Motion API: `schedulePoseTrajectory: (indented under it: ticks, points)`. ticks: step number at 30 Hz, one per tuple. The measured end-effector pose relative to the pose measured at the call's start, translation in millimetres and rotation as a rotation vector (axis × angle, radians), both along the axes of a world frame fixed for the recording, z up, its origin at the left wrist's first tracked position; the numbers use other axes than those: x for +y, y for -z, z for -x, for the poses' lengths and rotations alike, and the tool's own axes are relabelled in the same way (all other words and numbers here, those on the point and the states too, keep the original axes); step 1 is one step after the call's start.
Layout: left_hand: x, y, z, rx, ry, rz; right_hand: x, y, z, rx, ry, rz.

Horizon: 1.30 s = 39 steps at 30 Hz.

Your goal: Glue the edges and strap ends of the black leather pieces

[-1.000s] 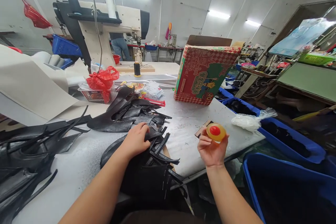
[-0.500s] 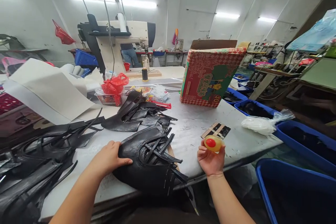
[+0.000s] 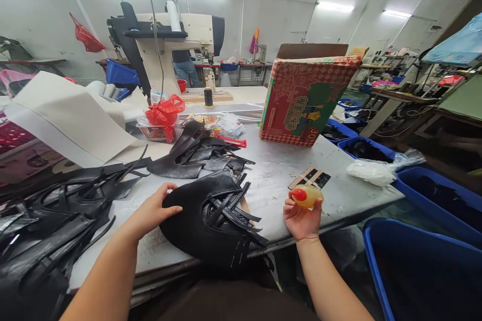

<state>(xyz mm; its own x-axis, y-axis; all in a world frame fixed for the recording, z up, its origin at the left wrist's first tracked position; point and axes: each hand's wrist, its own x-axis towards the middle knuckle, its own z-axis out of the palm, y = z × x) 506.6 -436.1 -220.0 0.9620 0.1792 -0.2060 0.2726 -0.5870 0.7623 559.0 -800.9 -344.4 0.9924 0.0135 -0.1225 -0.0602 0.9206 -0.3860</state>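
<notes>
My left hand grips the left edge of a black leather shoe upper, thumb on top. That piece has criss-crossed straps in its opening and lies at the table's front edge. To its right, my right hand holds a small yellowish squeeze bottle just above the table, its red tip pointing left. Behind the bottle lies a small dark board with tan strips. More black uppers are piled behind the held one, and others are heaped at the left.
A red patterned carton stands at the back of the table. Beyond is a sewing machine. Blue bins and a white plastic bag are at the right. White sheets lie at the left.
The bottle has turned so its red tip points left instead of toward me. My left hand has shifted slightly left, and the upper's left side bulges up more. The view has tilted slightly down.
</notes>
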Motion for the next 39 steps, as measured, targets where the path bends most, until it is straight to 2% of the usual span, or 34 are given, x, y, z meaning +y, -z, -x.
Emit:
schedulePoseTrajectory:
  ticks: [2,4,6,10,15,19,22,27,30,32,34,39]
  points:
    - [4.8,-1.1,4.6,0.019,0.016,0.374,0.1,1.5,0.3,0.002,0.0,0.005]
    - [9.5,-0.2,8.1,0.049,-0.009,0.658,0.1,3.1,0.6,0.006,0.0,0.002]
    - [13.7,1.7,9.6,0.038,-0.077,0.818,0.4,3.8,1.0,0.012,0.001,0.001]
    - [18.3,3.0,9.8,-0.059,-0.18,0.97,1.9,1.7,2.7,0.057,0.004,0.002]
    - [18.8,-4.1,13.5,-0.183,-0.266,1.017,3.9,-0.3,6.1,0.084,0.014,0.022]
    - [23.9,-16.9,7.3,-0.29,-0.414,0.979,5.3,0.0,8.0,0.083,0.024,0.039]
    - [37.2,-33.4,-8.3,-0.372,-0.478,0.926,6.2,-0.2,8.4,0.097,0.039,0.052]
    - [73.2,-65.1,-46.6,-0.55,-0.464,0.869,7.5,-1.3,8.1,0.092,0.045,0.094]
    - [90.2,-77.2,-71.5,-0.578,-0.489,0.865,9.8,-4.9,8.7,0.11,0.061,0.103]
    - [97.0,-79.0,-87.0,-0.568,-0.512,0.863,12.3,-9.4,9.7,0.153,0.075,0.097]
    - [101.1,-74.7,-100.9,-0.544,-0.539,0.85,15.3,-15.0,10.9,0.204,0.09,0.096]
    - [112.4,-48.1,-125.8,-0.412,-0.577,0.767,21.0,-25.3,12.9,0.299,0.126,0.119]
